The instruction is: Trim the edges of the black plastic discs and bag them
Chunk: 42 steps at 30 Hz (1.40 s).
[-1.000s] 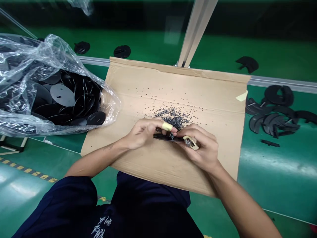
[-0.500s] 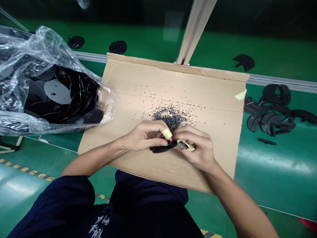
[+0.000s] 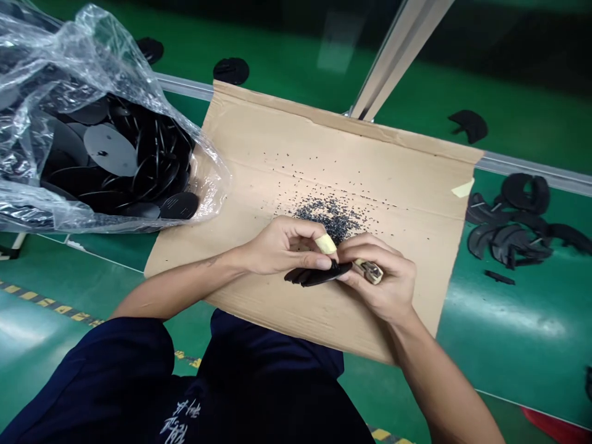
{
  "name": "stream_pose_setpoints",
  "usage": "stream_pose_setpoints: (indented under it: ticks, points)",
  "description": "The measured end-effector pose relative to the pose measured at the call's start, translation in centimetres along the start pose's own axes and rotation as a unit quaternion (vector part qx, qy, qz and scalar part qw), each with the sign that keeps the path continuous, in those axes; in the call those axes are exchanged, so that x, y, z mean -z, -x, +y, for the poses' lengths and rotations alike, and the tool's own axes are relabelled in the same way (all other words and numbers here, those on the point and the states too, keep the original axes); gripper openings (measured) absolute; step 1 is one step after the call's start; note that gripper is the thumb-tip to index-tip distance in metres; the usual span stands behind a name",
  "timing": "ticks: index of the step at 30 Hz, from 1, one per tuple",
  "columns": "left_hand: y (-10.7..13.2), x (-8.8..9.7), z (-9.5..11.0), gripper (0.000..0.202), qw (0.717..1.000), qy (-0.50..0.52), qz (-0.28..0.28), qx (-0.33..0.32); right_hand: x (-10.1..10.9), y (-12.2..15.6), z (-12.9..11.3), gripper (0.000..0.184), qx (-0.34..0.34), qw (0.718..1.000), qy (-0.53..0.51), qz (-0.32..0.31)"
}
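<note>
A black plastic disc [image 3: 319, 275] is held low over the cardboard sheet [image 3: 259, 314]. My left hand [image 3: 287, 246] is closed, its thumb and yellow-taped finger pinching at the top of the disc; whatever tiny piece may be between them is hidden. My right hand [image 3: 383, 271] grips the disc's right edge between thumb and fingers. In the same palm lies a small tool [image 3: 369, 270] wrapped in yellow tape with a metal end; its kind is unclear. Just beyond both hands spreads a pile of tiny black pieces [image 3: 328, 216].
On the left a clear plastic bag [image 3: 213, 185] lies open, full of black discs [image 3: 111, 149]. Several curved black parts [image 3: 509, 237] are heaped on the green table at right. A metal post [image 3: 393, 58] rises behind the cardboard, with a black disc [image 3: 231, 71] at the back.
The view has shifted slightly. Both hands stay at the disc, which now shows more of its ridged left edge. The taped tool in the right palm has turned.
</note>
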<state>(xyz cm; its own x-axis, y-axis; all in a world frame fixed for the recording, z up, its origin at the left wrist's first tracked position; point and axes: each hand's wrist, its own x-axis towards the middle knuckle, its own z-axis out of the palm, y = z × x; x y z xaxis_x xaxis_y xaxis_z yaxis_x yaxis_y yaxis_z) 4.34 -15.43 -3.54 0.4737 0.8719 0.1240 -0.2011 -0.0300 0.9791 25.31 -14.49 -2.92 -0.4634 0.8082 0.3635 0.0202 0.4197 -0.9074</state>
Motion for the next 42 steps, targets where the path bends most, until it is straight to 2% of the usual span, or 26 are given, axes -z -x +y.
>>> stream_pose_setpoints:
  ticks: [2, 5, 11, 15, 18, 20, 22, 25, 28, 32, 34, 42]
  points:
    - [0.0, 0.0, -0.1, 0.031, 0.999, 0.029, -0.008, 0.025, 0.0, -0.1, -0.2, 0.013, 0.001, 1.0, -0.027, -0.016]
    - [0.1, 0.1, -0.1, 0.03, 0.998, 0.035, -0.014, 0.043, 0.1, 0.0, -0.5, 0.013, 0.005, 1.0, -0.013, -0.022]
    - [0.2, 0.0, 0.4, 0.011, 0.999, -0.012, -0.049, -0.015, 0.2, 0.7, -0.7, 0.004, 0.031, 0.998, 0.016, -0.049]
    - [0.1, -0.4, 0.1, 0.015, 1.0, -0.01, -0.007, -0.019, -0.2, 1.2, 0.0, 0.014, 0.097, 0.993, 0.071, 0.014]
    - [0.0, -0.7, -0.6, 0.039, 1.0, -0.001, 0.027, -0.008, -0.5, 1.2, 0.3, 0.015, 0.112, 0.982, 0.125, 0.081]
    - [0.1, -0.9, -0.9, 0.046, 0.999, -0.019, 0.041, -0.023, -0.4, 1.1, 0.4, 0.014, 0.109, 0.979, 0.144, 0.099]
    - [0.1, -1.1, -1.2, 0.042, 0.994, -0.072, 0.069, -0.05, -0.1, 0.9, 0.4, 0.016, 0.104, 0.981, 0.142, 0.087]
    - [0.2, -1.2, -1.3, 0.026, 0.973, -0.164, 0.129, -0.099, 0.5, 0.5, 0.5, 0.018, 0.08, 0.988, 0.116, 0.068]
    - [0.1, -0.9, -1.1, 0.021, 0.954, -0.218, 0.155, -0.137, 1.2, 0.3, 0.8, 0.019, 0.056, 0.982, 0.161, 0.083]
    - [0.1, -0.6, -0.8, 0.024, 0.943, -0.246, 0.162, -0.153, 1.9, 0.3, 1.3, 0.018, 0.086, 0.943, 0.32, 0.039]
    - [0.2, -0.6, -0.8, 0.026, 0.942, -0.248, 0.16, -0.159, 2.0, 0.4, 1.5, 0.016, 0.095, 0.927, 0.363, 0.017]
    - [0.3, -0.4, -0.9, 0.027, 0.94, -0.252, 0.144, -0.177, 1.9, 0.5, 1.5, 0.011, 0.107, 0.922, 0.372, 0.005]
